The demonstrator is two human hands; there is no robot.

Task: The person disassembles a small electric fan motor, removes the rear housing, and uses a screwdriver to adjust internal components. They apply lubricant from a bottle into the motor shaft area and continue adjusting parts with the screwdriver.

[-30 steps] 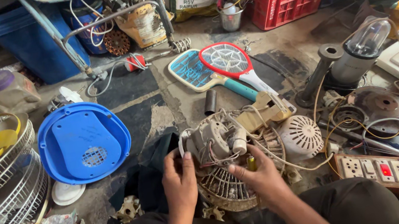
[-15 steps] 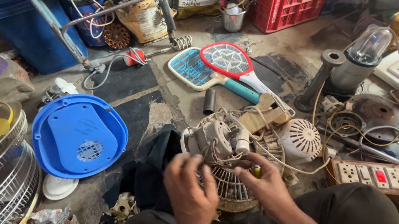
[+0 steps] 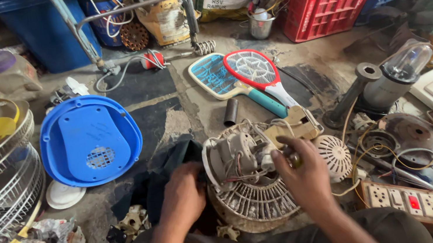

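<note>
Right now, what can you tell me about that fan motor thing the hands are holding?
The dusty grey fan motor sits on a round, ribbed, off-white plastic housing, tilted on the grimy floor in front of the person's knees. Thin wires, red among them, loop over its top. The left hand grips its left edge beside a dark cloth. The right hand presses on its right side, fingertips pinching a small part there. It looks worn and partly taken apart.
</note>
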